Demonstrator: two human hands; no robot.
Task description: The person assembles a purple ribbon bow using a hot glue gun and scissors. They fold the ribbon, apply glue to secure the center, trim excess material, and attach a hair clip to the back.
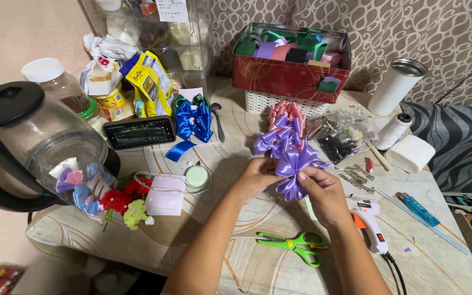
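Both hands meet over the table (203, 240): left hand (254, 179) and right hand (323, 192) pinch a glossy purple ribbon bow (295, 166), looped and fanned. Green scissors (293, 246) and a glue gun (368, 217) lie near. Farther back, a red tin (285, 79) holds ribbon rolls before patterned wallpaper (411, 27).

Soft indoor light — sharp, edges bowed.

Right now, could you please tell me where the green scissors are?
In the head view, the green scissors lie on the table below the right hand, left of the glue gun.
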